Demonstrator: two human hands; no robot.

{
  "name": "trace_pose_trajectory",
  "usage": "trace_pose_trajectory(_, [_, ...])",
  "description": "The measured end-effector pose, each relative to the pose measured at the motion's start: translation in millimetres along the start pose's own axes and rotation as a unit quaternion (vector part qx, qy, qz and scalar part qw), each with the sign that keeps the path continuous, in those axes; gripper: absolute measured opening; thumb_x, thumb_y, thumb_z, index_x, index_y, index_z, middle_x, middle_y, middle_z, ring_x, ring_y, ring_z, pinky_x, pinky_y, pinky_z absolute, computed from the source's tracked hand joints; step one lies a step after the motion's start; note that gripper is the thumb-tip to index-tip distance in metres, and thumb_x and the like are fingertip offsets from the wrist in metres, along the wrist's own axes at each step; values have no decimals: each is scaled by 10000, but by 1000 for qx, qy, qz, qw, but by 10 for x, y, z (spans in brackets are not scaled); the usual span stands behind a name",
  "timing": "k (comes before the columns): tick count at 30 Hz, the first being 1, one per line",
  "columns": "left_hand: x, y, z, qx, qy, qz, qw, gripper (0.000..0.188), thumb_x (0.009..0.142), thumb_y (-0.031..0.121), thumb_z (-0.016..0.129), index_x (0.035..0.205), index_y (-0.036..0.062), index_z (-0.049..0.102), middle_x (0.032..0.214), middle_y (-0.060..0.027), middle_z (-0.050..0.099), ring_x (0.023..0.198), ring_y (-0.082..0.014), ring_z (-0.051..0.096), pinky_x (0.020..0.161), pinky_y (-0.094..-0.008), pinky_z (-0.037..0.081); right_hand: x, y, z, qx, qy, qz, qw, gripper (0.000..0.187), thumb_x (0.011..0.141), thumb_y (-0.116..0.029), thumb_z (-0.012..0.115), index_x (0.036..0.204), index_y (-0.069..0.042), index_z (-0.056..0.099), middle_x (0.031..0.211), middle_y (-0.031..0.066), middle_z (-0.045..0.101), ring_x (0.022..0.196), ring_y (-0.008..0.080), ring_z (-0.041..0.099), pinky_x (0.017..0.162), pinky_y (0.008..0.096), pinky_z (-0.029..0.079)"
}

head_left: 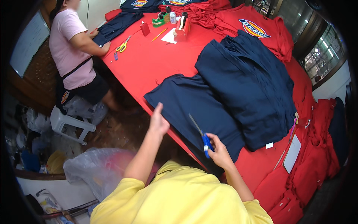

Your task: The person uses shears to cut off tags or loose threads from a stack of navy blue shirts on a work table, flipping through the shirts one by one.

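Note:
My right hand [220,151] is closed round the handles of blue-handled scissors [204,139]. Their blades point up and left over a navy garment [188,98] spread flat along the near edge of the table. At that same edge is my left hand [159,123], empty, thumb up and fingers extended, beside the garment's left side. Whether it touches the cloth is hard to tell. Right of the garment, partly on top of it, lies a thick pile of navy garments [246,87].
Red cloth covers the table [141,61]. Yellow-handled scissors [122,47], a pencil [159,34], a tape dispenser [182,30] and small bottles [173,17] stand farther back. Red garments [257,31] line the right. A co-worker in pink [74,41] handles dark cloth. A white stool [71,123] stands left.

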State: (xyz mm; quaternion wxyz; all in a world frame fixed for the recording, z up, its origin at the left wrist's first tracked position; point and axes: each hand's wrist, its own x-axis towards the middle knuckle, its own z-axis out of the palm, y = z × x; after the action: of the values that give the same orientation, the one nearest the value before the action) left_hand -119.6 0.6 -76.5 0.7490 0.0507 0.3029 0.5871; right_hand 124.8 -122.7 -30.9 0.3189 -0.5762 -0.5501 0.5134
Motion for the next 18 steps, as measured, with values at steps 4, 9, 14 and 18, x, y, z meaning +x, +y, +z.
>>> trace_pose_trajectory(4, [486, 675, -119, -46, 31, 39, 998, 605, 993, 453, 379, 1366, -24, 399, 1373, -198, 480, 1291, -338, 442, 1102, -511, 314, -201, 65, -13, -142, -27, -10, 989, 517, 807, -27, 599, 1309, -36, 474, 1012, 173, 614, 931, 248, 603, 848, 324, 469])
trace_pose_trajectory(9, [591, 855, -242, 90, 32, 59, 994, 345, 949, 221, 550, 1205, -10, 539, 1229, -164, 598, 1174, -316, 544, 1065, -488, 370, -195, -97, 40, -170, -20, 13, 985, 517, 813, -60, 630, 1309, -34, 485, 1049, 176, 618, 959, 276, 622, 884, 349, 483])
trace_pose_trajectory(14, [446, 1308, -332, 567, 151, 42, 808, 255, 849, 268, 709, 985, 59, 653, 1038, -117, 684, 923, -190, 650, 760, -377, 528, -333, -117, -107, -75, 56, 46, 995, 499, 822, -94, 641, 1299, -38, 506, 989, 145, 619, 881, 237, 645, 790, 345, 519])
trace_pose_trajectory(18, [588, 1330, -396, 802, 152, 258, 517, 318, 818, 297, 718, 923, 11, 629, 876, -136, 658, 811, -255, 646, 723, -389, 510, -607, 12, -313, 56, 278, -71, 956, 472, 869, 25, 513, 1338, -16, 473, 1011, 117, 606, 869, 187, 629, 782, 325, 525])
